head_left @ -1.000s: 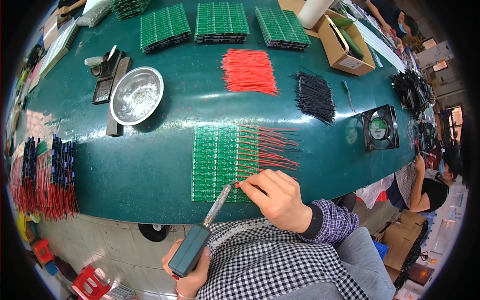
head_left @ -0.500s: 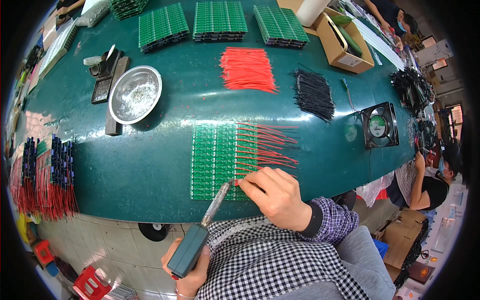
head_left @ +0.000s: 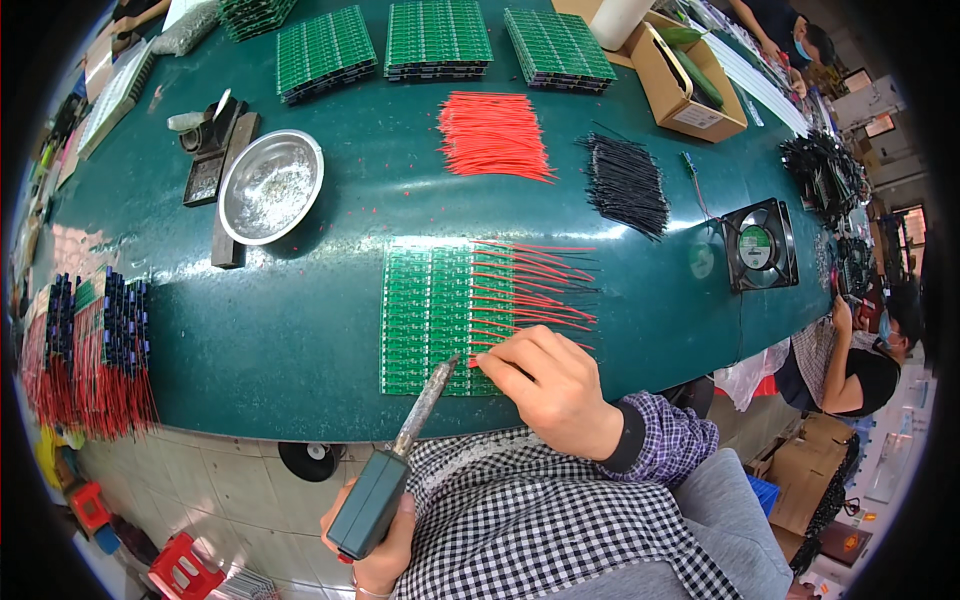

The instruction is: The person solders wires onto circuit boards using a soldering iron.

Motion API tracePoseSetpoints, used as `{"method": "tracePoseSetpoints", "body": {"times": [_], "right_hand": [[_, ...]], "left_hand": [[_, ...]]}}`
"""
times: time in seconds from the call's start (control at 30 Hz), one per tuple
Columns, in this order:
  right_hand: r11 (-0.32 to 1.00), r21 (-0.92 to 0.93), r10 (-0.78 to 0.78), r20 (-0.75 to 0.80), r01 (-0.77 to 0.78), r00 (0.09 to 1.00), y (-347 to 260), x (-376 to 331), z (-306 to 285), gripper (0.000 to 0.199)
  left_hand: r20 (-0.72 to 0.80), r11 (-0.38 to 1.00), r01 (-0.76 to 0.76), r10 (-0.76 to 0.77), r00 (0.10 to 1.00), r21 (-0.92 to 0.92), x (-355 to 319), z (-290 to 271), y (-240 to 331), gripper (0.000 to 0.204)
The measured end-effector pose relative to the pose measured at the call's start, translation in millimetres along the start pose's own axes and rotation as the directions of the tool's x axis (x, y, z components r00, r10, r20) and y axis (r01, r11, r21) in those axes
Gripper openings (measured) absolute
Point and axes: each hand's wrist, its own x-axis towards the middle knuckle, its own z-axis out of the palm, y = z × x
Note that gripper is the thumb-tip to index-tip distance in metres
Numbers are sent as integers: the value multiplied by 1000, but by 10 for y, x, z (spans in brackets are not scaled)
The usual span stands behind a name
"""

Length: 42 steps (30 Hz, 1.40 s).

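Observation:
My left hand [head_left: 388, 548] is closed around the dark green handle of a soldering iron [head_left: 368, 505]. The iron slants up and to the right, its tip over the lower part of a green circuit board panel [head_left: 405, 320]. My right hand [head_left: 550, 378] pinches a red wire [head_left: 476, 362] between thumb and fingertips, just right of the iron's tip; most of that wire is hidden by the hand. Above it, several red wires [head_left: 545, 285] stick out rightward from the panel, with dark wires among them. Whether the tip touches the panel I cannot tell.
Beyond the panel lie bundles of red wires [head_left: 495, 135] and black wires [head_left: 627, 185]. A metal bowl [head_left: 230, 190] and an iron stand [head_left: 205, 150] are at left, a small fan [head_left: 758, 245] at right. Stacked boards [head_left: 438, 40] line the back; wired boards [head_left: 110, 350] stand far left.
The iron's tip has shifted slightly left, away from the pinched red wire's end. My right hand keeps its pinch in nearly the same place. The whole view has moved a little.

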Motion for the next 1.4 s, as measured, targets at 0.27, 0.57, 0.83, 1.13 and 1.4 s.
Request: {"method": "tracePoseSetpoints", "body": {"times": [0.27, 0.57, 0.83, 1.13, 1.4], "right_hand": [[1000, 22, 7, 23, -7, 1000, -61, -49, -54, 24], [1000, -2, 0, 48, 0, 999, -64, -41, -49, 25], [1000, -19, -18, 43, 19, 999, -73, -52, -24, 25], [999, -38, -20, 23, 21, 1000, -77, -48, -6, 22], [999, -44, 6, 39, -4, 999, -94, -42, -9, 25]], "left_hand": [[-1, 1000, 14, -14, 1000, 10, -22, -14, -6, 25], [34, 990, -120, 117, 992, 71, 46, 7, 101, 22], [25, 992, -123, 123, 992, 33, 10, 42, -2, 20], [15, 994, -106, 105, 994, 30, -78, -16, -127, 20], [-2, 999, -52, 52, 999, 9, -81, -22, -71, 20]]}}
